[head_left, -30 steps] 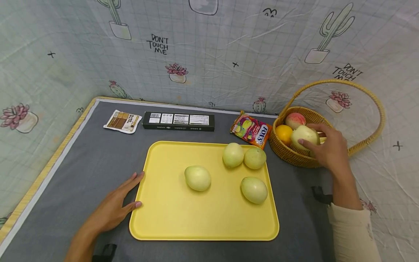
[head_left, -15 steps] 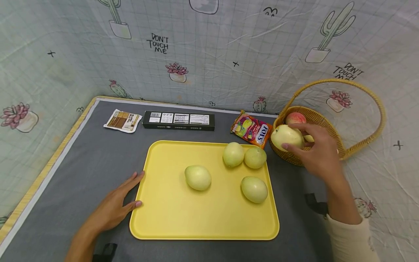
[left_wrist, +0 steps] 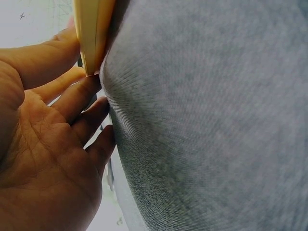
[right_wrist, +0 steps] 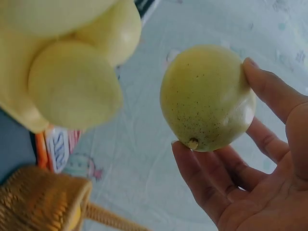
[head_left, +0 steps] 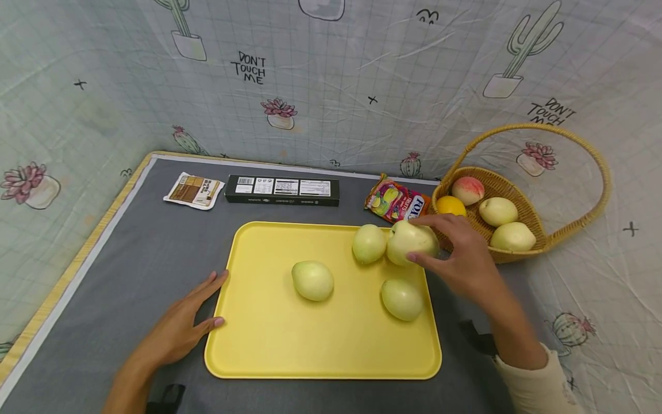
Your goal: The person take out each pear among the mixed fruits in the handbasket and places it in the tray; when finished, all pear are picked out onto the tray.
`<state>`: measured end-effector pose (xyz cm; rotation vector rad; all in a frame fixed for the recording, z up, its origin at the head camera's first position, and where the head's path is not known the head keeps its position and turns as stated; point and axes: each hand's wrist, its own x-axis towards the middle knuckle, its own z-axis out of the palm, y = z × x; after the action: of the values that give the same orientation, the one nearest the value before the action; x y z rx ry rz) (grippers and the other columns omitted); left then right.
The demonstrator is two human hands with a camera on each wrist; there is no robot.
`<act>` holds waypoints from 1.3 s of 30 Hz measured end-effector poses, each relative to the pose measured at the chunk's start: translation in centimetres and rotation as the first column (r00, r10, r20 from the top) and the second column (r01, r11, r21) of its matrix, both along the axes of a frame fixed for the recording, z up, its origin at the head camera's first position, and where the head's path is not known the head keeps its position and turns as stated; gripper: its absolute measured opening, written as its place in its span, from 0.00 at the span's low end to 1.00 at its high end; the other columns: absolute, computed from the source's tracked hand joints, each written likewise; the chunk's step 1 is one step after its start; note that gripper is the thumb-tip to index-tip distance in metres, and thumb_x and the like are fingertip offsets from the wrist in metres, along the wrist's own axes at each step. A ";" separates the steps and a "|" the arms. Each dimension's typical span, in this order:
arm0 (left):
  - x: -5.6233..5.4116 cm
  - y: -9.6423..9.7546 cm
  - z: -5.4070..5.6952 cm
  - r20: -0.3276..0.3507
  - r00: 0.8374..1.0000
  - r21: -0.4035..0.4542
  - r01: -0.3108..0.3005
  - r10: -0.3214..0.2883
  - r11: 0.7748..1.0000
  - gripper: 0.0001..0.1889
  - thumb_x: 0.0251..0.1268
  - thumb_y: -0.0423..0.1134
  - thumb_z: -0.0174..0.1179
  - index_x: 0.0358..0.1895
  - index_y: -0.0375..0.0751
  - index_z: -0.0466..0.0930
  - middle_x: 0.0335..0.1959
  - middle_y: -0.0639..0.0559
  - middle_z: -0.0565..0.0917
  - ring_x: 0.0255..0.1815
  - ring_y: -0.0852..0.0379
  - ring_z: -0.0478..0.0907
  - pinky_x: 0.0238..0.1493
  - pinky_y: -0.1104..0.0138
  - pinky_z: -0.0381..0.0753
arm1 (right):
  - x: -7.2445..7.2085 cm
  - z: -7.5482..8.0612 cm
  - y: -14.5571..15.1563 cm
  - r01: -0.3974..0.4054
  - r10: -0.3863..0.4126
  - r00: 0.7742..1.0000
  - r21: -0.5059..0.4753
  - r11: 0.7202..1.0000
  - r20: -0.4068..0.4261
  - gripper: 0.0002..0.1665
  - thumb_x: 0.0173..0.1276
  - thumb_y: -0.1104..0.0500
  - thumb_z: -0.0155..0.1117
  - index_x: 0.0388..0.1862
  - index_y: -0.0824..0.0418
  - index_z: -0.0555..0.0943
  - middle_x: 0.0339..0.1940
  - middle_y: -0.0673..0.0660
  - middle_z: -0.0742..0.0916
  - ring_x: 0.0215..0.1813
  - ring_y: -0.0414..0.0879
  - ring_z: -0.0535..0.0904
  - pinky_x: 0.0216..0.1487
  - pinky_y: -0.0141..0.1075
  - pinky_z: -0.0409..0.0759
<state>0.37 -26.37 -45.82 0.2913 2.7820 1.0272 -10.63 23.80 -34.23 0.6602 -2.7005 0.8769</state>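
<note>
My right hand (head_left: 468, 264) holds a pale green pear (head_left: 410, 242) between thumb and fingertips over the back right corner of the yellow tray (head_left: 289, 356). In the right wrist view the held pear (right_wrist: 207, 96) shows brown specks round a short stem. It covers a pear behind it in the head view. Another pear (head_left: 369, 244) sits just left of it, one pear (head_left: 402, 300) lies nearer, and one pear (head_left: 312, 281) is mid-tray. My left hand (head_left: 178, 328) rests at the tray's left rim, fingers extended; in the left wrist view its thumb touches the tray edge (left_wrist: 94, 38).
A wicker basket (head_left: 540, 248) with a tall handle stands at the right. Inside are a peach (head_left: 468, 190), an orange (head_left: 450, 206) and two pale pears (head_left: 513, 236). Behind the tray lie a candy bag (head_left: 395, 198), a black box (head_left: 281, 191) and a brown-and-white packet (head_left: 193, 191).
My right hand has lifted the pear out of the basket and carried it left to the tray's back right corner. The left hand and tray have stayed put.
</note>
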 end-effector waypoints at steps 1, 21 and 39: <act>0.0 0.0 0.0 0.000 1.000 0.001 0.000 0.000 1.000 0.50 0.66 0.42 0.74 0.87 0.53 0.55 0.85 0.35 0.60 0.82 0.25 0.61 0.69 0.30 0.66 | 0.1 -0.2 -0.3 -0.011 0.011 1.000 0.009 1.000 0.007 0.34 0.58 0.58 0.86 0.65 0.51 0.86 0.58 0.54 0.89 0.52 0.44 0.76 0.44 0.26 0.75; 0.0 0.1 0.1 0.006 1.000 0.000 0.000 0.000 1.000 0.50 0.67 0.43 0.74 0.88 0.54 0.54 0.86 0.35 0.60 0.83 0.26 0.60 0.69 0.30 0.66 | 2.3 -3.6 -4.9 -0.238 0.228 0.943 0.015 0.971 0.242 0.35 0.58 0.49 0.86 0.65 0.42 0.84 0.63 0.45 0.86 0.59 0.42 0.79 0.57 0.47 0.82; 0.0 0.1 0.2 0.016 1.000 -0.001 -0.010 0.010 1.000 0.50 0.67 0.44 0.74 0.87 0.55 0.55 0.85 0.32 0.60 0.82 0.24 0.61 0.68 0.29 0.67 | 2.1 -6.1 -7.0 -0.364 0.315 0.912 0.165 0.917 0.262 0.33 0.58 0.49 0.87 0.62 0.47 0.86 0.59 0.48 0.87 0.63 0.45 0.79 0.65 0.47 0.80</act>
<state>0.36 -26.26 -45.66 0.2674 2.7721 1.0262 -8.56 16.79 -40.34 1.1759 -2.9671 0.7884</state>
